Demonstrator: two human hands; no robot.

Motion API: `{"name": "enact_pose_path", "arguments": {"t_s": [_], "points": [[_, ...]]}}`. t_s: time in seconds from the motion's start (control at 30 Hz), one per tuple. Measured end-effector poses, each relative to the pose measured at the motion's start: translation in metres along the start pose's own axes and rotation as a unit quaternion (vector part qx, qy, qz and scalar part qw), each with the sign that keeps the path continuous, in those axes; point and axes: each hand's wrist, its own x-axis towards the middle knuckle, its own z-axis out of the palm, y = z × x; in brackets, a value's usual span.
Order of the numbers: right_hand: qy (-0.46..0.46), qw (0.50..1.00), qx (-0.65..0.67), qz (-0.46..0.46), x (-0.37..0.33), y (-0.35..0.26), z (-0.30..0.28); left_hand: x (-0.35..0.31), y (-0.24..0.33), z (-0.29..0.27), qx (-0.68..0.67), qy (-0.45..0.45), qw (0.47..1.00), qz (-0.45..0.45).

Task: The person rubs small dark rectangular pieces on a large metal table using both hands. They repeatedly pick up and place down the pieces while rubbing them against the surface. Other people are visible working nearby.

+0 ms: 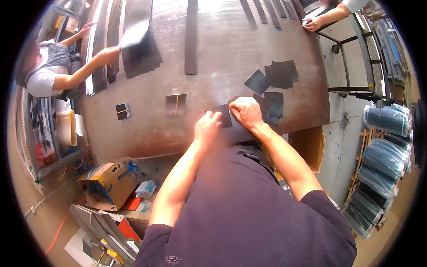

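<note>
Close in front of me at the table's near side, a dark square sheet (226, 118) lies between my two hands. My left hand (206, 128) has its fingers curled at the sheet's left edge. Bent in a pinch, the fingers of my right hand (247, 112) grip its upper right side. Loose dark squares (275, 107) lie overlapping just right of that hand. Beyond them are a fanned pile of dark squares (283, 74) and a tilted single square (257, 82). Left of my hands sits a square stack with a yellow band (173, 106).
A smaller banded stack (122, 112) is farther left on the brown metal table (147, 138). Long dark strips (191, 40) lie beyond. At left, a co-worker's hand (106, 56) holds a dark sheet; another's hand (313, 23) is far right. Cardboard boxes (120, 180) stand below.
</note>
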Motion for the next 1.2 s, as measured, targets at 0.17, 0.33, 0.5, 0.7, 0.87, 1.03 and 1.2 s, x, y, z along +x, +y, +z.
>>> {"name": "enact_pose_path", "arguments": {"t_s": [0.17,0.33,0.5,0.7,0.87,1.03,1.2], "points": [[0.037,0.993,-0.059,-0.093,-0.001,-0.008,0.019,-0.002,-0.004,0.009,0.008,0.010,1.000,-0.009],[-0.073,0.985,-0.078,-0.135,-0.035,-0.018,0.015,-0.001,-0.008,0.019,-0.042,0.049,0.997,-0.041],[-0.173,0.980,-0.055,-0.086,-0.034,-0.038,-0.015,0.001,0.001,0.004,-0.019,0.033,0.999,-0.007],[-0.184,0.964,-0.108,-0.161,-0.044,-0.012,0.010,0.003,-0.001,0.012,-0.005,0.044,0.999,0.016],[-0.225,0.946,-0.152,-0.178,-0.042,-0.020,0.003,0.007,-0.011,0.018,0.064,0.047,0.997,0.023],[-0.224,0.948,-0.156,-0.165,-0.046,-0.017,0.007,-0.024,-0.011,-0.076,-0.650,-0.072,0.738,-0.166],[-0.172,0.961,-0.128,-0.177,-0.040,-0.013,-0.003,-0.065,-0.048,-0.110,-0.752,0.076,0.607,-0.245]]}}
